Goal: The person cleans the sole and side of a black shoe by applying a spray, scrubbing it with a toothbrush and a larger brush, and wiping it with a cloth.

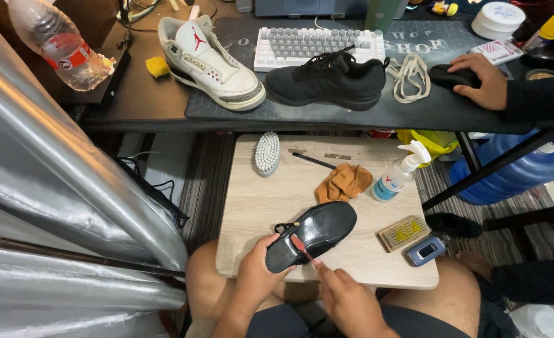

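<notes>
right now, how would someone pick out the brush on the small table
On the small light wooden table below the dark desk, look to its far left corner. The white-bristled scrub brush lies there bristles up, apart from the tan cloth and spray bottle.

Two surfaces. Small light-wood table (258, 206) over the person's lap: white bristle brush (267, 153) at the far left, thin black stick (313, 161) beside it, crumpled tan cloth (343, 181) mid, spray bottle (402, 172) lying on its side at the right, wooden-backed brush (403, 232) and a small blue device (425, 250) near the right front edge. Dark table (152, 100) behind: white high-top sneaker (209, 61), black sneaker (328, 80), white keyboard (314, 45), loose cream laces (410, 76), yellow sponge (157, 66), all but the sponge on a dark desk mat (415, 106).
</notes>
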